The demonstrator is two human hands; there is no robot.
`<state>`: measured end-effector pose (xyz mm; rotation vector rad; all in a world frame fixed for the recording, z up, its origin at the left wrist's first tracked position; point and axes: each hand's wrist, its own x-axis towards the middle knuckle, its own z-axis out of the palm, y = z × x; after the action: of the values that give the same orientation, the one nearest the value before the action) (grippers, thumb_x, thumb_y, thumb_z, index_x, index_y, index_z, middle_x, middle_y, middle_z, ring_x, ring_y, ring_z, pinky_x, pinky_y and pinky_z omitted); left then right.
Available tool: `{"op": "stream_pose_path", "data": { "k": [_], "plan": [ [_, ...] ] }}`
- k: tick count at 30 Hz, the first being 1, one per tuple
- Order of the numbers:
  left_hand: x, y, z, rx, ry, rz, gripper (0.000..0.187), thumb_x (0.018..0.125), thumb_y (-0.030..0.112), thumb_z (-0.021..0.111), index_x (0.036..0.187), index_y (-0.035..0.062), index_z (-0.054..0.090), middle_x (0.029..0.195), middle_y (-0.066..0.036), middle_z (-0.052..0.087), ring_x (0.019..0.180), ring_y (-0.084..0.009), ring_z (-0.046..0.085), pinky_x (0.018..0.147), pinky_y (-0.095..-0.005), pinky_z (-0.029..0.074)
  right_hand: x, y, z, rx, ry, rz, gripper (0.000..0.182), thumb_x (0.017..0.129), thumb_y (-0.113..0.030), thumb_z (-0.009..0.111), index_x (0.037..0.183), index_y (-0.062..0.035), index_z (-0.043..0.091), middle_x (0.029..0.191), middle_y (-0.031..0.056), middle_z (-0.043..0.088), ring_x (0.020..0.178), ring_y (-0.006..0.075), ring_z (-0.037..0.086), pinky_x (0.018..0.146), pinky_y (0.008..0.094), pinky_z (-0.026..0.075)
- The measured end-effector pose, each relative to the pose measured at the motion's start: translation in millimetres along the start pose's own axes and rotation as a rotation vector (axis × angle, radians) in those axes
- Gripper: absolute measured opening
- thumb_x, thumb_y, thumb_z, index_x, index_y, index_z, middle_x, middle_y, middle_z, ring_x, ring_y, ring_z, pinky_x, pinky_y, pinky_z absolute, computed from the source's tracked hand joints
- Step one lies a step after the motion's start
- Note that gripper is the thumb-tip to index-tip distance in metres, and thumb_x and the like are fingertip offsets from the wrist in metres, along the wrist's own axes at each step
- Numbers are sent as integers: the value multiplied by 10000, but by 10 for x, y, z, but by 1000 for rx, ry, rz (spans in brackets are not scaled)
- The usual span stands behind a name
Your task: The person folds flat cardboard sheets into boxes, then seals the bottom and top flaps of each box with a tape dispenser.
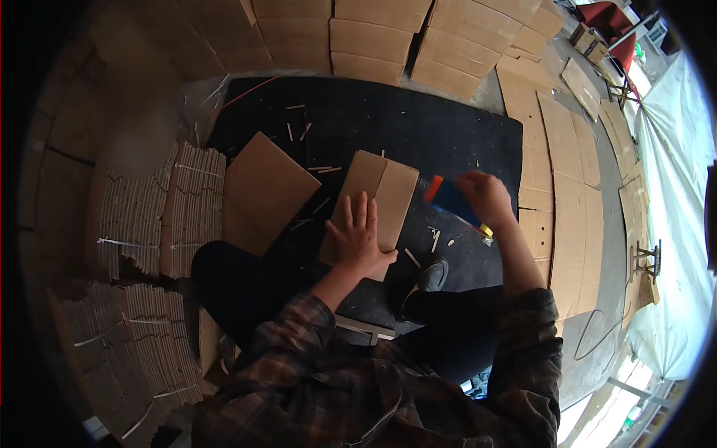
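A closed cardboard box (396, 183) lies in front of me on the black mat, a seam running along its top. My left hand (358, 235) rests flat on the box with its fingers spread. To the right of the box, my right hand (485, 196) is raised and closed around what looks like a blue tape dispenser (451, 200). It has an orange end and a yellow part, and is slightly blurred. The dispenser is apart from the box. A flat piece of cardboard (270, 179) lies left of the box.
Bundled stacks of flattened cartons (190, 201) stand at my left. Several thin strips (325, 169) are scattered over the black mat (388, 104). Large cartons (373, 37) line the far side, and cardboard sheets (571, 224) cover the floor at right. My shoe (433, 275) is near the box.
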<state>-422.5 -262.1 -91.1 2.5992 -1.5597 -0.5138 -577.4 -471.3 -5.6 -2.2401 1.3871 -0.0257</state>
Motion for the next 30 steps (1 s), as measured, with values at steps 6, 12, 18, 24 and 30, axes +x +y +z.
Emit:
{"op": "stream_pose_path", "data": {
  "k": [6,12,18,24,30],
  "plan": [
    [67,-247,-34,67,14,168,1164,617,581,751,1500,63,197,1581,-105,95,1449,-377,78,985,-751,236,35,-615,158,922,-6,-313,219,982,-178,557,1091,-13,652,914,2,641,881,79,553,833,252,458],
    [30,-153,47,19,27,185,1132,639,575,730,1505,66,208,1585,-107,98,1459,-369,49,988,-777,182,359,-601,827,1062,-136,-295,193,1001,-147,507,1145,-77,614,954,-34,599,891,57,528,832,241,452],
    [-52,151,149,4,74,260,1125,613,590,726,1494,65,263,1581,-126,130,1462,-367,60,994,-785,105,405,-310,699,938,-150,-263,237,1025,-107,431,1153,-68,627,1017,10,648,925,92,585,862,259,485],
    [-88,241,260,-1,127,264,1088,612,590,711,1477,65,310,1577,-129,142,1460,-359,77,982,-787,134,304,-720,35,694,-219,-285,322,993,-265,548,1186,-15,613,998,56,660,924,102,596,844,270,497],
    [-149,439,283,34,113,275,1030,649,571,690,1476,73,328,1576,-130,165,1455,-357,124,991,-777,143,514,-1424,-230,-16,-360,-468,545,752,-393,774,1170,-67,647,1048,114,693,981,215,664,882,330,502]
  ]
}}
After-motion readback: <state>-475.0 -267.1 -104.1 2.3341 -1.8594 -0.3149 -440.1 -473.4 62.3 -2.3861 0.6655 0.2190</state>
